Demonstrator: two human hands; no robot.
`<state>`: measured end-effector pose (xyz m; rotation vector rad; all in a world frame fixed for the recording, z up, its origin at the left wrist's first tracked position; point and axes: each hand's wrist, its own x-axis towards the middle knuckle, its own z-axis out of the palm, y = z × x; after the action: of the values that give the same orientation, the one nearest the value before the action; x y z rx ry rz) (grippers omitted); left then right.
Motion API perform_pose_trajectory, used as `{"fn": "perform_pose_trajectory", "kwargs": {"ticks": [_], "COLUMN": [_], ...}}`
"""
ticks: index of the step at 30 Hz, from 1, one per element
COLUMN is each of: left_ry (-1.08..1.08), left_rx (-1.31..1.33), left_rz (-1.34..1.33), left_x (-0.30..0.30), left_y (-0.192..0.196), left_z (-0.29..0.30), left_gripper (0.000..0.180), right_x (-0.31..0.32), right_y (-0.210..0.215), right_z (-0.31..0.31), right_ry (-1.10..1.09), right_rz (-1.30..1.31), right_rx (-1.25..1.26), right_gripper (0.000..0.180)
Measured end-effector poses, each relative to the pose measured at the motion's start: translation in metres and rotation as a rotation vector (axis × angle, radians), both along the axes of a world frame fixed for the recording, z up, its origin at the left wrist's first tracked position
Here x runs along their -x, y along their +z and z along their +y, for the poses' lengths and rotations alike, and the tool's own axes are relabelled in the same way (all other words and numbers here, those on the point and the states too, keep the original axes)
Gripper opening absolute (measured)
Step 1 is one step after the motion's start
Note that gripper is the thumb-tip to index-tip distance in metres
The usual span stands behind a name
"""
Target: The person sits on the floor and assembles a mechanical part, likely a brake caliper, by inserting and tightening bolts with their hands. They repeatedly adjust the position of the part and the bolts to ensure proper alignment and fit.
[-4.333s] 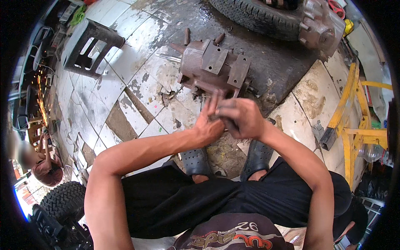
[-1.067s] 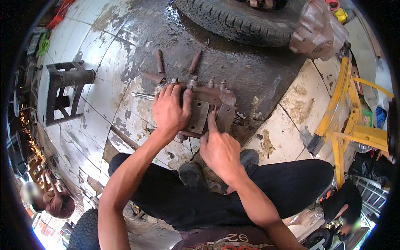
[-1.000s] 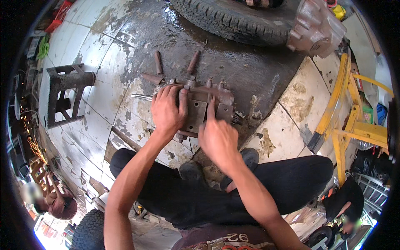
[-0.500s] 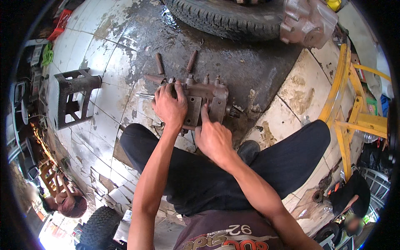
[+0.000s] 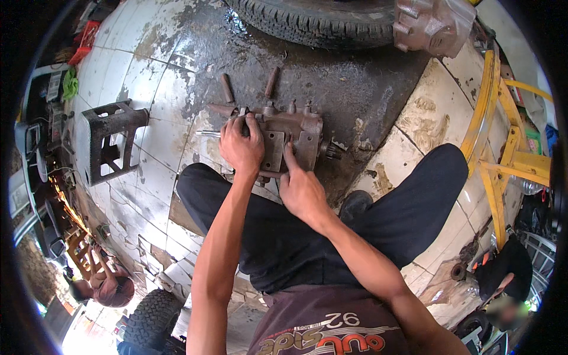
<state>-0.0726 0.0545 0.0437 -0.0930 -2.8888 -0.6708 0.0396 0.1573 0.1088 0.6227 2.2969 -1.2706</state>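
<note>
A brown metal gearbox housing (image 5: 290, 124) lies on the floor between my knees, a splined shaft (image 5: 207, 134) sticking out at its left and a toothed shaft end (image 5: 335, 151) at its right. My left hand (image 5: 241, 148) is closed over the left end of the gearbox, its fingers curled on the top edge. With the index finger stretched out, my right hand (image 5: 303, 192) reaches into the gap between two flat plates on the housing. The other right fingers are folded and hold nothing visible. What the fingertip touches inside is too small to tell.
Two rusty rods (image 5: 272, 81) lie beyond the gearbox. A large tyre (image 5: 319, 29) and a brown metal casting (image 5: 435, 26) stand at the far side. A dark plastic stool (image 5: 112, 142) is at left, a yellow metal frame (image 5: 494, 160) at right. Sparks fly near another person (image 5: 109, 284) at lower left.
The view has shifted slightly. My right index finger stays at the gap in the gearbox, and my left hand keeps its place on the left end. My right knee appears raised a little.
</note>
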Motion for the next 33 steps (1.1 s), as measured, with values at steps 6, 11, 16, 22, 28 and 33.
{"fn": "perform_pose_trajectory", "kwargs": {"ticks": [6,11,16,22,28,33], "left_ry": [0.014,0.011,0.036,0.03,0.038,0.053], "left_rx": [0.012,0.019,-0.012,-0.019,-0.013,-0.008], "left_rz": [-0.03,0.002,-0.02,-0.028,-0.034,-0.053], "left_x": [0.001,0.001,-0.001,-0.003,0.0,0.0], "left_y": [0.0,-0.002,0.0,-0.001,-0.004,-0.007], "left_z": [0.001,-0.002,0.001,0.002,-0.001,-0.004], "left_gripper": [0.034,0.034,0.034,0.034,0.035,0.036], "right_x": [0.02,-0.001,0.005,0.016,0.014,0.013], "right_y": [-0.005,0.009,-0.01,-0.02,0.002,0.0], "right_z": [0.009,-0.01,-0.004,0.004,0.0,0.001], "right_ry": [0.077,0.193,0.203,0.261,0.298,0.288], "right_rz": [0.125,0.075,0.16,0.167,0.12,0.097], "right_rx": [-0.213,-0.274,-0.342,-0.427,-0.45,-0.377], "right_gripper": [0.076,0.07,0.068,0.069,0.064,0.064]}}
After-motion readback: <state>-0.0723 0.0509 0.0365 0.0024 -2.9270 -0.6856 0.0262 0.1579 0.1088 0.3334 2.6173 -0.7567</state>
